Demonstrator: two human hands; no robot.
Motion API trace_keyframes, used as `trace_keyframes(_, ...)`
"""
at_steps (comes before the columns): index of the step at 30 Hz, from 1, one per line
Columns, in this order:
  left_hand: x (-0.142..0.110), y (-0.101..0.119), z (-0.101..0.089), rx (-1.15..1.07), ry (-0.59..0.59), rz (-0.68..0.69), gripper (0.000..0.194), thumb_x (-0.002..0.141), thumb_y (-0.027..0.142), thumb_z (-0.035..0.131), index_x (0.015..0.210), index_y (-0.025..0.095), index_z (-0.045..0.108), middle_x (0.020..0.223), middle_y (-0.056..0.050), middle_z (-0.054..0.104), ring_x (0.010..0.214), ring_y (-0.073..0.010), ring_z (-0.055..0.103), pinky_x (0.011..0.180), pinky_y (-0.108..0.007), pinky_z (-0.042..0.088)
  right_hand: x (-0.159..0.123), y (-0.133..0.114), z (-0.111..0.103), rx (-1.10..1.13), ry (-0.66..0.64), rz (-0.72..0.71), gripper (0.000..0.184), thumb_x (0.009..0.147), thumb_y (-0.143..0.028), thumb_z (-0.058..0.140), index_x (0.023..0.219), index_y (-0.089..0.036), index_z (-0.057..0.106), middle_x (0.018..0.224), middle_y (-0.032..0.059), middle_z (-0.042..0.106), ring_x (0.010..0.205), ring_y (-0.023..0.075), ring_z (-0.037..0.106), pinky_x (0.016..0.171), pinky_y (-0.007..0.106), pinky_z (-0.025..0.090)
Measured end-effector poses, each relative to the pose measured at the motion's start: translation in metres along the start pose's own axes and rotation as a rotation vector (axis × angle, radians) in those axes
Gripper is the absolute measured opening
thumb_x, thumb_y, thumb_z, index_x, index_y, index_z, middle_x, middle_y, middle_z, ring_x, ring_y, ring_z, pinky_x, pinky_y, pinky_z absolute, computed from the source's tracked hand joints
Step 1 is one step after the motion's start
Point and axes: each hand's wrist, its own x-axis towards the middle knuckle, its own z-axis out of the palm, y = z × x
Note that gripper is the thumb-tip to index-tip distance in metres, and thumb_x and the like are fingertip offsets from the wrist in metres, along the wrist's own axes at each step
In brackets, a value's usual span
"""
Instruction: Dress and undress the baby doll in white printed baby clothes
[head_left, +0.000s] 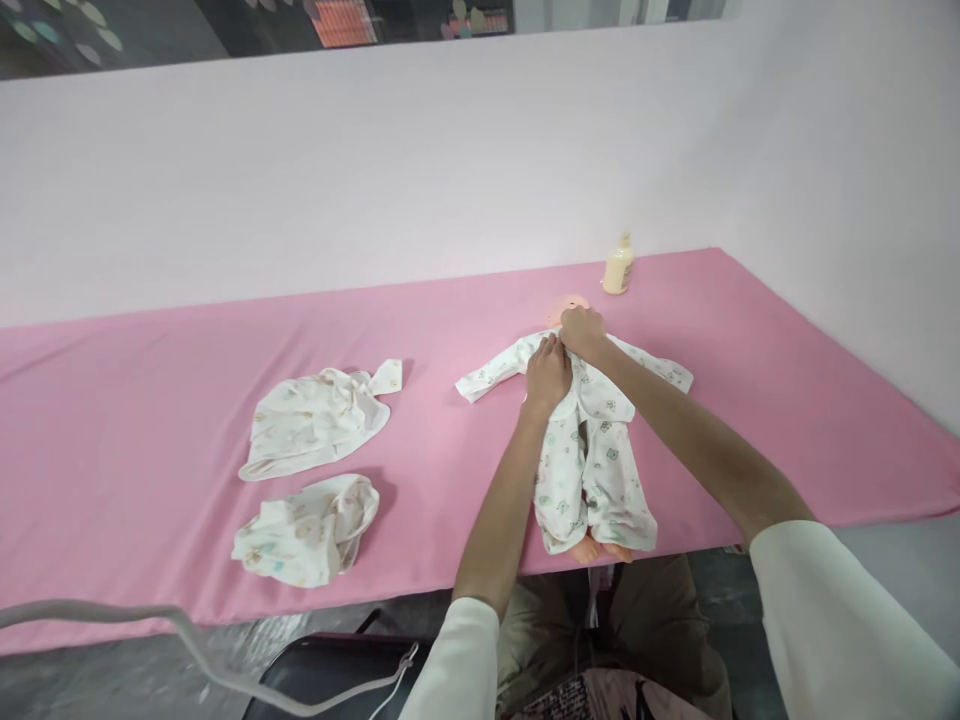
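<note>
A baby doll (pixel 568 303) lies on its back on the pink table (pixel 150 400), dressed in a white printed romper (pixel 592 470). Its bare feet stick out at the table's front edge. My left hand (pixel 547 375) is closed on the romper's fabric at the doll's chest. My right hand (pixel 583 332) is closed on the fabric at the collar, just below the doll's head, which it mostly hides. The two hands touch each other.
Two crumpled white printed baby garments lie to the left, one (pixel 319 420) farther back, one (pixel 307 530) near the front edge. A cream bottle (pixel 619 266) stands behind the doll by the white wall. A dark chair (pixel 330 675) and a white cable (pixel 187 640) are below.
</note>
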Motion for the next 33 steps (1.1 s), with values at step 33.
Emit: trace_keyframes(33,0.013,0.014,-0.028,0.033,-0.190,-0.255,0.036,0.097,0.024,0.039,0.127,0.018,0.059,0.137,-0.012,0.056,0.129,-0.0273,0.049,0.109,-0.043,0.039,0.024,0.040,-0.013,0.225,-0.136,-0.067,0.015,0.070,-0.013,0.060,0.058,-0.016,0.053,0.062,0.0038,0.054,0.068,0.0161,0.051,0.061,0.025,0.034)
